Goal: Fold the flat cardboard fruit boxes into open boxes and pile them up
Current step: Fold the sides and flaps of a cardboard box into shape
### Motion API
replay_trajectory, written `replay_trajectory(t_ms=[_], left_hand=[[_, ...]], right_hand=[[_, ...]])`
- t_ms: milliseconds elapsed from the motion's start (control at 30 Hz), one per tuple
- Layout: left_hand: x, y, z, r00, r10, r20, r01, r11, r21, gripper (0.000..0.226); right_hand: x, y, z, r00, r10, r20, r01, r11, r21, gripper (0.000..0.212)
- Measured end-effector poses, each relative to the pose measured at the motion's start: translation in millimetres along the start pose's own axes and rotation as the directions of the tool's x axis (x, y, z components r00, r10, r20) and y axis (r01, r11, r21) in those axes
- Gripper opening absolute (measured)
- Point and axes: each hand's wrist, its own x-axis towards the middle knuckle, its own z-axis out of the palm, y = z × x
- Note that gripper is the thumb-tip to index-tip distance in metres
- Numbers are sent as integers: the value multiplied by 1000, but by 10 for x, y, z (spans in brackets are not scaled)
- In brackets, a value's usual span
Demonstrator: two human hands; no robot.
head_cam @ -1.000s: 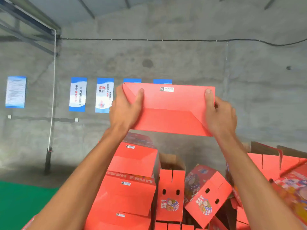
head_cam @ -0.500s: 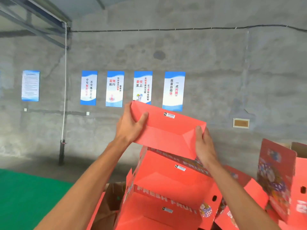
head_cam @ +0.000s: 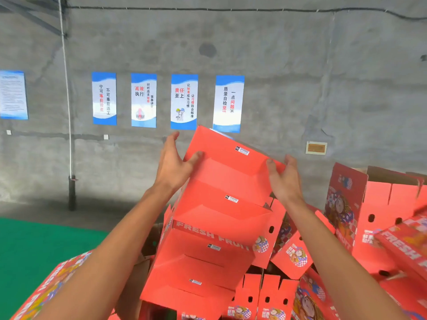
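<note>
Our left hand [head_cam: 172, 163] is on the left end of the top box [head_cam: 227, 158], thumb laid across its near face, fingers nearly straight and reaching up behind the edge. Our right hand [head_cam: 285, 179] flanks the right end, thumb touching the corner, fingers loosely extended; whether they press the far side we cannot tell. Neither hand is curled tight round the cardboard.

The top box sits tilted at the summit of a leaning stack of red boxes [head_cam: 208, 239], nested one in another, one panel reading FRESH FRUIT. The stack's foot is cut off by the lower frame edge. Our forearms hide parts of the boxes below.

More folded boxes [head_cam: 369, 218] lie jumbled to the right, some blurred at the edge. A printed box [head_cam: 48, 289] shows bottom left, mostly cropped.

Behind: bare concrete wall [head_cam: 300, 65] with four blue-and-white posters [head_cam: 183, 101], a fifth notice [head_cam: 12, 94] at far left, unreadable. Green floor mat [head_cam: 34, 245] at left, grey floor beyond.
</note>
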Motion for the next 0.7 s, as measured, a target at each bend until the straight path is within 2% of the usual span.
replay_trajectory(t_ms=[100, 200, 267, 333, 467, 567, 700], left_hand=[[-391, 128, 3, 996, 42, -72, -36, 996, 81, 82], [-1054, 66, 77, 984, 121, -133, -108, 989, 96, 67], [-1624, -98, 187, 985, 138, -106, -126, 986, 113, 62], [-2232, -337, 334, 991, 134, -11, -131, 979, 156, 62], [-3266, -711, 589, 975, -38, 220, -7, 979, 203, 64], [-3828, -859, 674, 948, -176, 266, 108, 961, 253, 64], [-4512, -1075, 692, 892, -320, 320, 198, 912, 360, 63]], right_hand=[[-251, 6, -269, 999, -30, -25, 30, 999, 11, 70], [-725, 290, -540, 998, -10, -55, 11, 1000, 24, 62], [-1140, 633, -668, 998, 33, -55, -33, 999, 10, 55], [-1599, 1038, -752, 997, 74, -38, -74, 997, 4, 49], [-2385, 1669, -847, 976, 207, 70, -204, 978, -49, 50], [-2903, 2012, -885, 934, 317, 164, -317, 948, -26, 57], [-3635, 2353, -990, 877, 402, 263, -367, 914, -172, 58]])
